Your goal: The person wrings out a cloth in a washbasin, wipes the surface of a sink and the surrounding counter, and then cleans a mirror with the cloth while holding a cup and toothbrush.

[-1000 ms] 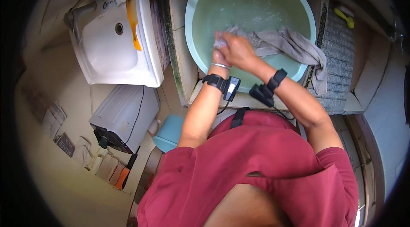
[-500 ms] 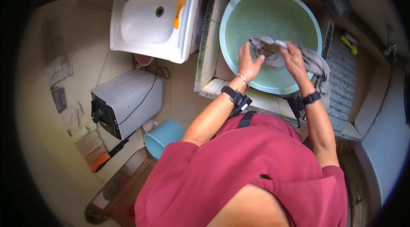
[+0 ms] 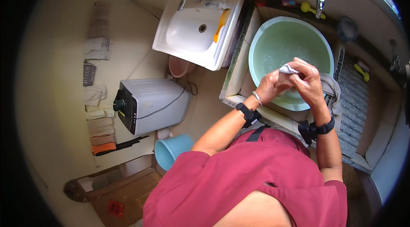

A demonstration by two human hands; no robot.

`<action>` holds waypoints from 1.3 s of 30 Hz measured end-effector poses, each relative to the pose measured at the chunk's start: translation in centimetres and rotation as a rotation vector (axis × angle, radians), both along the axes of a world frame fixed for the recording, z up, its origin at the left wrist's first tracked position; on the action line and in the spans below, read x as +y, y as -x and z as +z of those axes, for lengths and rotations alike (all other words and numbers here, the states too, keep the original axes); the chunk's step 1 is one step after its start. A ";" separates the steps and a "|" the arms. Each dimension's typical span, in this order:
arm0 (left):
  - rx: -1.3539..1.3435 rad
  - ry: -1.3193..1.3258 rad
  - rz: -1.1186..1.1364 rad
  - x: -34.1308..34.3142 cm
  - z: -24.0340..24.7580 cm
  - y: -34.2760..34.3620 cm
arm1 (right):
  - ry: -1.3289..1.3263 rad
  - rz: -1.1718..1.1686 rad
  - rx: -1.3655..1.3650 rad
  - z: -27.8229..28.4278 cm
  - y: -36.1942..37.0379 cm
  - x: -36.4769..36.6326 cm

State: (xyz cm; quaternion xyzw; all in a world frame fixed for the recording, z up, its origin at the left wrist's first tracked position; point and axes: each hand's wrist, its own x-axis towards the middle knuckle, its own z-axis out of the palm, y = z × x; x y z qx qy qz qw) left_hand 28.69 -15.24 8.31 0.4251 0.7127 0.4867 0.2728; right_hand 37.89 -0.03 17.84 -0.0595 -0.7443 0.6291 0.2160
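My left hand point(image 3: 273, 86) and my right hand point(image 3: 311, 84) meet above the near part of a pale green basin point(image 3: 255, 52). Both are closed, with a small, pale wet piece of cloth point(image 3: 288, 69) showing between their fingertips. Beside my right wrist, a greyish cloth point(image 3: 331, 92) hangs over the basin's right rim. Whether the pale piece belongs to it is hidden behind my hands. Rippled, slightly bubbly water point(image 3: 279, 54) lies in the basin.
Right of the basin is a ridged stone washboard slab point(image 3: 348, 107) with a yellow-green brush point(image 3: 361, 72). A tap point(image 3: 319, 7) rises behind. On the left are a white washbasin point(image 3: 179, 35), a grey boxy appliance point(image 3: 160, 103) with a cable, and a blue bucket point(image 3: 173, 150).
My hands have come together and lifted from the water, bringing up a bit of cloth. Earlier they were apart around bunched cloth in the basin. The view has shifted left.
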 end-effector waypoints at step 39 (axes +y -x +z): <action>0.317 -0.004 0.396 3.2 3.9 3.5 | -0.526 -0.340 -0.033 -6.0 8.8 4.4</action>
